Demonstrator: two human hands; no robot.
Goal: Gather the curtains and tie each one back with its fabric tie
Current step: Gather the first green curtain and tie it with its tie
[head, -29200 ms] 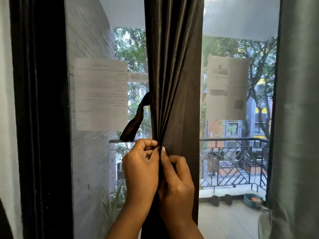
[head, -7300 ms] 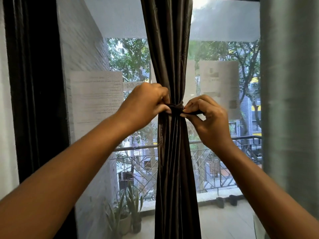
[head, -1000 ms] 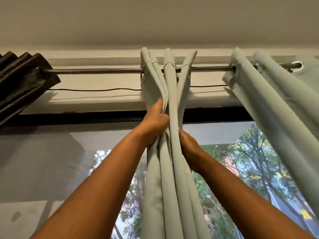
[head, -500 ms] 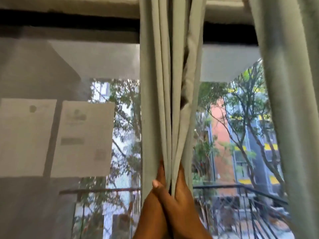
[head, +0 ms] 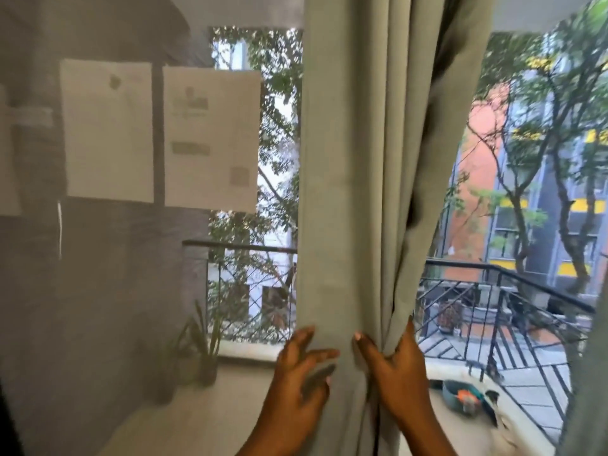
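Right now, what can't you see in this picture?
- Curtain top and bottom: cut off by the frame edges.
- Fabric tie: none in view.
- Writing on the papers: blurred, too small.
- Right hand: fingers partly hidden by curtain folds.
- Left hand: motion-blurred.

Both bare forearms rise from the lower edge, side by side. The left hand (head: 301, 373) has its fingers spread and nearly straight, lying flat against the pale grey-green fabric curtain (head: 355, 192). The right hand (head: 394, 366) pinches the curtain's gathered folds between thumb and fingers.
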